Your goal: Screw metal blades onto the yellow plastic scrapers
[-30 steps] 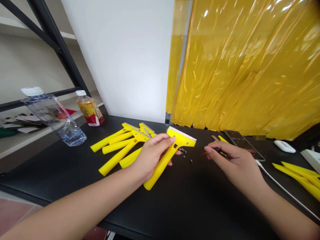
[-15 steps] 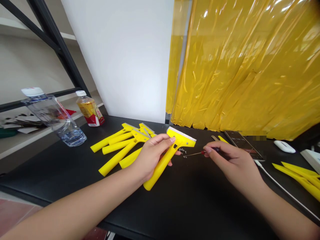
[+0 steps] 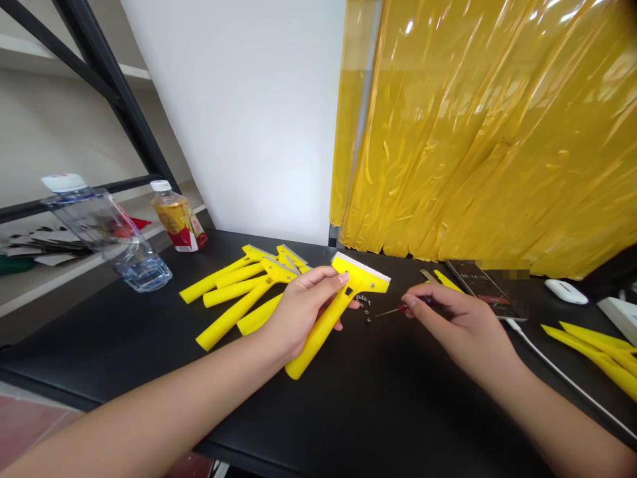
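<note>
My left hand point(image 3: 311, 302) is closed around a yellow scraper point(image 3: 323, 328), thumb near its head, whose metal-edged end points up and away. In my right hand point(image 3: 450, 318) a thin screwdriver point(image 3: 391, 313) with a red and dark handle is pinched, its shaft pointing left. Just off the screwdriver's tip, several small screws and nuts point(image 3: 363, 301) lie on the black table, partly behind the scraper and left fingers. More yellow scrapers point(image 3: 233, 312) rest left of my left hand, one partly hidden by my forearm.
A phone point(image 3: 480, 285) with a white cable point(image 3: 562, 372) lies beyond my right hand, beside a white earbud case point(image 3: 566, 291). Yellow handles point(image 3: 597, 348) lie at the right edge. A clear bottle point(image 3: 117, 232) and a drink bottle point(image 3: 179, 219) stand back left.
The screwdriver tip has shifted slightly right and down, and one small piece now lies a little nearer to me. My left hand and its scraper have stayed in place.
</note>
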`<state>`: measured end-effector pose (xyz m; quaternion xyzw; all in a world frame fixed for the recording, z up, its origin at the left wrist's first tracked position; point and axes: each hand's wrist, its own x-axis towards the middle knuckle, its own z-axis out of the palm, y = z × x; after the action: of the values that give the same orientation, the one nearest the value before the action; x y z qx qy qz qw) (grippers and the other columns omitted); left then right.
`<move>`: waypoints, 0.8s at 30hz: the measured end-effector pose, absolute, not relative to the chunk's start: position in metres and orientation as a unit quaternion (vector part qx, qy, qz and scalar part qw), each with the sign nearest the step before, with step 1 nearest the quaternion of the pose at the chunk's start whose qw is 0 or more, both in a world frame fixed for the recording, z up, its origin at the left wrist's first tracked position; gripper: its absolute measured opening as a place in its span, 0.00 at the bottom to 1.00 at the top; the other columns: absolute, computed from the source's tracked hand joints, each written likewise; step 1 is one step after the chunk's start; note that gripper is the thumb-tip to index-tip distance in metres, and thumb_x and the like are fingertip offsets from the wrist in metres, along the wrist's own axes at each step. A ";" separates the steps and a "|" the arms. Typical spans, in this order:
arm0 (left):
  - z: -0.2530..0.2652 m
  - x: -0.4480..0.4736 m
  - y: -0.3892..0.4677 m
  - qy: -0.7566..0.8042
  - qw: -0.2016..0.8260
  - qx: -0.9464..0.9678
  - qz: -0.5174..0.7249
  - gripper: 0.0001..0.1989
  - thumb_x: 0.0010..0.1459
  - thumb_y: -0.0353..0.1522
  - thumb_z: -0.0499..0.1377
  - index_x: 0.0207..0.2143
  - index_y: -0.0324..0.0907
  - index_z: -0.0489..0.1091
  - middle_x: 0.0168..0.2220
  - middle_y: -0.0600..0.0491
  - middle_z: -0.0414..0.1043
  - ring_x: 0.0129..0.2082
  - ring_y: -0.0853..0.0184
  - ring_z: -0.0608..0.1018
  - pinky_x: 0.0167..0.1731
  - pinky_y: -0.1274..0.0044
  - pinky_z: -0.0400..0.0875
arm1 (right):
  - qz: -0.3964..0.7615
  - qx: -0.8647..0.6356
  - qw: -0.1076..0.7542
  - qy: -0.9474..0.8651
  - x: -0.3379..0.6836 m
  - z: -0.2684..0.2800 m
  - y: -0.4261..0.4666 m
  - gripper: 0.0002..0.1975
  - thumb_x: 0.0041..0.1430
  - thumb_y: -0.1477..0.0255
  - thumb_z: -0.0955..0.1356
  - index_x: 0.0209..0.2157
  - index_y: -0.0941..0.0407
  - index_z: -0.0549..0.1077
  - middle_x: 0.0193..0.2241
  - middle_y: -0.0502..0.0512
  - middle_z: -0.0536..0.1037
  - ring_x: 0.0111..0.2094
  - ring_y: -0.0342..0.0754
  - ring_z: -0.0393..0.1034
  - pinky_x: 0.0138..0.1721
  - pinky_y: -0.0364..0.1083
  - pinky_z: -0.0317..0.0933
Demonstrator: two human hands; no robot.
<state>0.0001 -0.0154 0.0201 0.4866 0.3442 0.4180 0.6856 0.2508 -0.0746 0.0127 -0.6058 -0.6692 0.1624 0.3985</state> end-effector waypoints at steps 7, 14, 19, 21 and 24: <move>0.020 0.000 -0.015 0.348 0.687 0.480 0.420 0.15 0.60 0.44 0.68 0.40 0.42 0.74 0.36 0.50 0.78 0.40 0.56 0.85 0.21 0.80 0.75 | 0.151 -0.608 0.396 -0.672 0.251 0.012 -0.074 0.13 0.66 0.55 0.69 0.39 0.48 0.81 0.35 0.48 0.84 0.37 0.50 0.78 0.40 0.49 0.69; 0.018 0.000 -0.015 0.344 0.686 0.485 0.418 0.14 0.62 0.43 0.67 0.40 0.43 0.73 0.36 0.51 0.77 0.41 0.56 0.85 0.22 0.79 0.75 | 0.148 -0.607 0.401 -0.670 0.252 0.012 -0.077 0.12 0.66 0.55 0.69 0.40 0.46 0.80 0.36 0.47 0.83 0.38 0.50 0.78 0.42 0.49 0.67; 0.018 -0.001 -0.014 0.341 0.688 0.488 0.416 0.14 0.62 0.43 0.67 0.41 0.43 0.73 0.37 0.50 0.77 0.41 0.56 0.85 0.22 0.79 0.75 | 0.157 -0.608 0.397 -0.670 0.252 0.013 -0.076 0.12 0.66 0.54 0.69 0.39 0.46 0.80 0.35 0.47 0.83 0.38 0.50 0.78 0.42 0.49 0.67; 0.018 -0.001 -0.014 0.342 0.687 0.489 0.415 0.14 0.62 0.43 0.67 0.41 0.43 0.73 0.37 0.50 0.77 0.41 0.56 0.85 0.22 0.79 0.75 | 0.156 -0.611 0.396 -0.667 0.252 0.013 -0.076 0.12 0.66 0.54 0.69 0.39 0.46 0.80 0.35 0.47 0.83 0.38 0.50 0.77 0.42 0.49 0.67; 0.018 -0.001 -0.014 0.342 0.686 0.490 0.415 0.14 0.62 0.43 0.67 0.41 0.42 0.73 0.37 0.50 0.76 0.41 0.56 0.85 0.22 0.79 0.75 | 0.151 -0.617 0.391 -0.665 0.252 0.013 -0.075 0.13 0.66 0.54 0.69 0.39 0.47 0.80 0.35 0.48 0.83 0.38 0.50 0.77 0.41 0.49 0.67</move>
<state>-0.0006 -0.0142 0.0178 0.4896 0.3422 0.4151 0.6862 0.2523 -0.0754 0.0130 -0.6174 -0.6655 0.1508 0.3914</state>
